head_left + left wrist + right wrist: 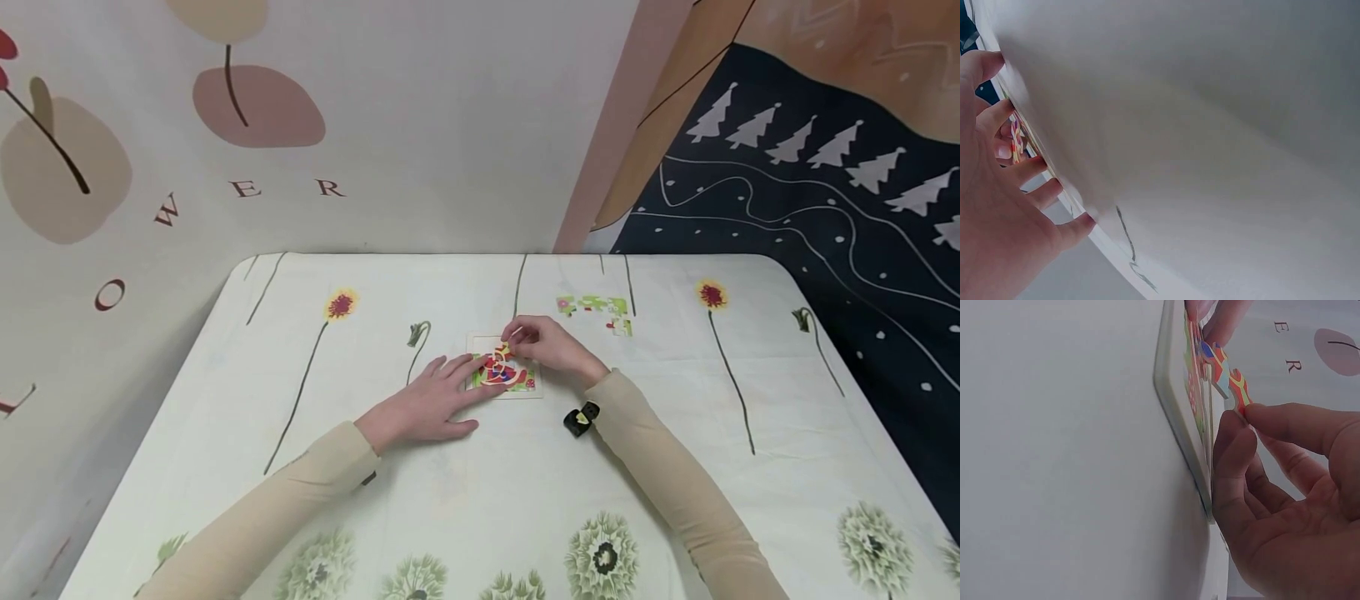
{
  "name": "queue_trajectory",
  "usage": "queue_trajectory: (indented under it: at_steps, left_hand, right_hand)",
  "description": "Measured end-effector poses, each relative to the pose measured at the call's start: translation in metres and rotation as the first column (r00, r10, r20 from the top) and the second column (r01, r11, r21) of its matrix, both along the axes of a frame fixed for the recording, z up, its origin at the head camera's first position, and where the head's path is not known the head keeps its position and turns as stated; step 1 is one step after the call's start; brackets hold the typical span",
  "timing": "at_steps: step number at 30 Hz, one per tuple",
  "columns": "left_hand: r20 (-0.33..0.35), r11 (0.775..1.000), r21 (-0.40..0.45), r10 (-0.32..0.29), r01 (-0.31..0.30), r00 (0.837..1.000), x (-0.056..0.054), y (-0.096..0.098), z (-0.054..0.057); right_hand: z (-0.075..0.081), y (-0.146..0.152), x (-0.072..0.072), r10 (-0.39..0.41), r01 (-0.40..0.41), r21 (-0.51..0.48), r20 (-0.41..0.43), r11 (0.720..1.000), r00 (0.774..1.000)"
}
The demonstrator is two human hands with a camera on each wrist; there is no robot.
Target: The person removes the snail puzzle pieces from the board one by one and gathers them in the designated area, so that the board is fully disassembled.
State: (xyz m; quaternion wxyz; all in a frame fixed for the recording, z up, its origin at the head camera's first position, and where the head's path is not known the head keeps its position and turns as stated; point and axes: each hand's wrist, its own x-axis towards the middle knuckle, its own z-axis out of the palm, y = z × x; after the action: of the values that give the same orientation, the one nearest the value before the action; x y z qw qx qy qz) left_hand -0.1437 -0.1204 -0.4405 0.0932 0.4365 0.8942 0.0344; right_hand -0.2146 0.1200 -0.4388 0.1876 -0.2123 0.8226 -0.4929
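A small puzzle board (482,342) lies mid-table, its lower part filled with red, yellow and green pieces. My left hand (437,402) is spread, with its fingertips resting on the board's left side and the pieces there. Above the board, my right hand (553,342) pinches a red and yellow puzzle piece (1240,387) between thumb and fingers. That piece seems joined to blue and red ones and is tilted up from the board in the right wrist view. Spread fingers (1075,230) of my left hand touch down in the left wrist view; the pieces are mostly hidden there.
Loose green puzzle pieces (592,303), some joined, lie on the table behind and right of the board. The flower-printed white tablecloth (637,392) surrounds it. A black band (581,419) sits at my right wrist. A printed wall (450,167) rises behind the table.
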Motion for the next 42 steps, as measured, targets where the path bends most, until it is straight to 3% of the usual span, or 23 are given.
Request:
queue_trajectory:
  at_steps: [22,42]
  left_hand:
    - [0.000,1.000,0.004,0.005,-0.005,1.000,0.000,0.000,-0.001]
    - [0.012,1.000,0.018,0.006,-0.006,1.000,0.000,0.001,-0.002]
  right_hand:
    - [0.002,0.020,0.000,-0.068,0.069,-0.041,0.013,0.997,0.998]
    - [0.003,0.063,0.004,-0.135,0.134,-0.007,-0.019,0.991,0.991]
